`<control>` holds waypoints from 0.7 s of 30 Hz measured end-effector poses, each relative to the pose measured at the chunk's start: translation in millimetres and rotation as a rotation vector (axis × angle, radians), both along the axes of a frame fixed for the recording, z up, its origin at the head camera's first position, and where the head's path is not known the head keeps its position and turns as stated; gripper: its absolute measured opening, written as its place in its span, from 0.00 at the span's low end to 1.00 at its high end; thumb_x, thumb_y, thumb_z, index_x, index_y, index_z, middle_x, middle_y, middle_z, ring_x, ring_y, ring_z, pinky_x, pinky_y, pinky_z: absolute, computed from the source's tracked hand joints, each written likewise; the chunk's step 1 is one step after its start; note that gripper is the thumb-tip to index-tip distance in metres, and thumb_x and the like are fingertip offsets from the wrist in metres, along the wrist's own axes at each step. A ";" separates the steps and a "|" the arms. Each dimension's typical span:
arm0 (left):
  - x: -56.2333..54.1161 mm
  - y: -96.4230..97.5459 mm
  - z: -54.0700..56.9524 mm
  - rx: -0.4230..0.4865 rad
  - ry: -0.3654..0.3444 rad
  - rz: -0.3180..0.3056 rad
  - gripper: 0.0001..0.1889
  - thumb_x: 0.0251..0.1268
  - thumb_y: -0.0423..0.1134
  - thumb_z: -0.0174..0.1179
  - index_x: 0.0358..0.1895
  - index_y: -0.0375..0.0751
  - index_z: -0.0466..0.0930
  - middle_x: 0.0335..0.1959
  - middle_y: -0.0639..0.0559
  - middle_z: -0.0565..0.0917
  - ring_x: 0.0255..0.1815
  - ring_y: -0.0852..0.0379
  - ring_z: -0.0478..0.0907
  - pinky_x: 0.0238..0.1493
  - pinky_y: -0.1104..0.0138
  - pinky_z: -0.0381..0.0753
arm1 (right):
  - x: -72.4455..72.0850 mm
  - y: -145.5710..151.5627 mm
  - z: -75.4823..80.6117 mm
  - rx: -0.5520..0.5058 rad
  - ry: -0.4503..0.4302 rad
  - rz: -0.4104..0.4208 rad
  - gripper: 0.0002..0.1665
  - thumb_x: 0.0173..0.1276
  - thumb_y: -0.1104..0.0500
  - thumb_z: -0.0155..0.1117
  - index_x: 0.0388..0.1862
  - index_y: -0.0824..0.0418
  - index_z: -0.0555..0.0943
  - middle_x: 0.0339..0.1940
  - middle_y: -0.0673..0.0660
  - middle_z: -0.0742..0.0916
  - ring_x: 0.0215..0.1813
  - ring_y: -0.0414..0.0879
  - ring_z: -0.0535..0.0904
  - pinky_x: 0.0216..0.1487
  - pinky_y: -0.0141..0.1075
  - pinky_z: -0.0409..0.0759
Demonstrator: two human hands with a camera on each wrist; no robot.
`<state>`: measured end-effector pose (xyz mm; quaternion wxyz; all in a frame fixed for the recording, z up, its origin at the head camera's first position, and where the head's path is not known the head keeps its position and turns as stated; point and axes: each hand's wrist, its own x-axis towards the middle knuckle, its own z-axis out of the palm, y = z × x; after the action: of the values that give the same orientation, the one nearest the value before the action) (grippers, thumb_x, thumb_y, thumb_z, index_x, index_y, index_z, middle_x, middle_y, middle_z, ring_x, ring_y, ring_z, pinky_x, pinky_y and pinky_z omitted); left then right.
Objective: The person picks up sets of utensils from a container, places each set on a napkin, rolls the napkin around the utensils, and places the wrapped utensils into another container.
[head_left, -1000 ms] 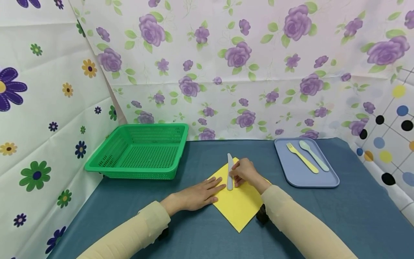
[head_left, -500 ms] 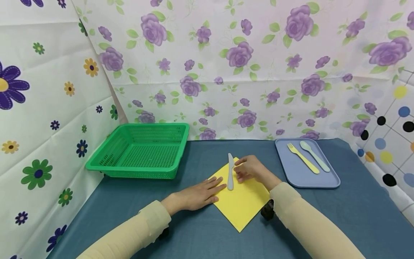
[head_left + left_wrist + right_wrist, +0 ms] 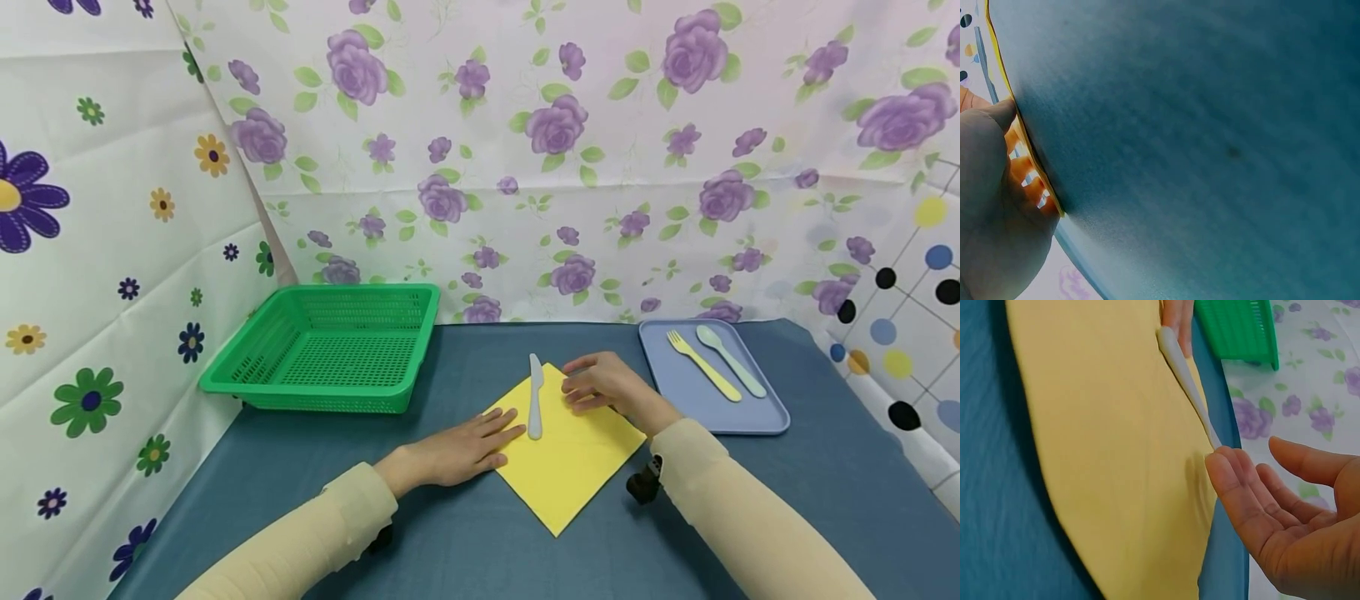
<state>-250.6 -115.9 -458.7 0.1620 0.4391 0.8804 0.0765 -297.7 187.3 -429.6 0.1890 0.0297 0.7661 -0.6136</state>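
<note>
A yellow folded napkin [image 3: 567, 467] lies cornerwise on the table, with a pale grey knife [image 3: 535, 408] on its left part, blade pointing away. My left hand [image 3: 465, 450] rests spread on the napkin's left edge, its fingertips close to the knife handle. Over the napkin's right side hovers my right hand [image 3: 615, 385], fingers loosely bent and holding nothing. In the right wrist view the knife [image 3: 1184, 375] lies past the right hand's fingertips [image 3: 1219, 465]. The left wrist view shows the left thumb [image 3: 1002, 112] along the napkin's edge.
A green perforated basket [image 3: 408, 367] stands at the back left. At the back right, a blue-grey tray [image 3: 705, 417] bears a yellow fork [image 3: 705, 367] and a pale green spoon [image 3: 731, 362]. Patterned cloth walls [image 3: 495, 233] border the blue table [image 3: 465, 542].
My right hand has let go of the knife and moved right, away from it. The knife stays on the napkin. My left hand has kept its place.
</note>
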 end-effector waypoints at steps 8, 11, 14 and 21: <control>-0.3 -0.1 0.8 0.007 -0.010 0.003 0.30 0.88 0.53 0.39 0.86 0.55 0.48 0.87 0.52 0.44 0.87 0.49 0.39 0.84 0.53 0.47 | -4.1 20.9 1.4 -0.015 -0.037 0.020 0.30 0.77 0.64 0.65 0.74 0.70 0.72 0.57 0.72 0.86 0.53 0.60 0.88 0.53 0.49 0.88; -0.5 0.1 1.1 0.010 -0.018 0.005 0.30 0.88 0.53 0.39 0.86 0.55 0.49 0.87 0.52 0.44 0.87 0.49 0.39 0.84 0.53 0.47 | -4.1 30.6 2.2 -0.008 -0.036 0.027 0.31 0.76 0.64 0.66 0.75 0.70 0.71 0.57 0.72 0.86 0.53 0.59 0.87 0.54 0.49 0.87; -0.6 0.4 1.5 0.016 -0.016 -0.002 0.30 0.88 0.52 0.39 0.86 0.54 0.49 0.87 0.51 0.44 0.87 0.49 0.39 0.84 0.52 0.47 | -1.8 40.9 3.0 -0.004 -0.021 0.044 0.32 0.77 0.63 0.65 0.75 0.72 0.70 0.57 0.73 0.85 0.53 0.60 0.87 0.55 0.50 0.87; -0.3 0.3 1.8 0.015 -0.029 0.000 0.31 0.88 0.54 0.39 0.86 0.56 0.47 0.87 0.52 0.43 0.87 0.49 0.38 0.84 0.52 0.47 | 2.5 62.4 8.6 -0.008 0.027 0.073 0.33 0.78 0.62 0.64 0.76 0.73 0.68 0.59 0.72 0.85 0.55 0.61 0.86 0.58 0.50 0.85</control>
<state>-250.9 -115.7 -456.9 0.1714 0.4393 0.8773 0.0893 -295.2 249.7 -421.0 0.2010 -0.0070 0.7666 -0.6098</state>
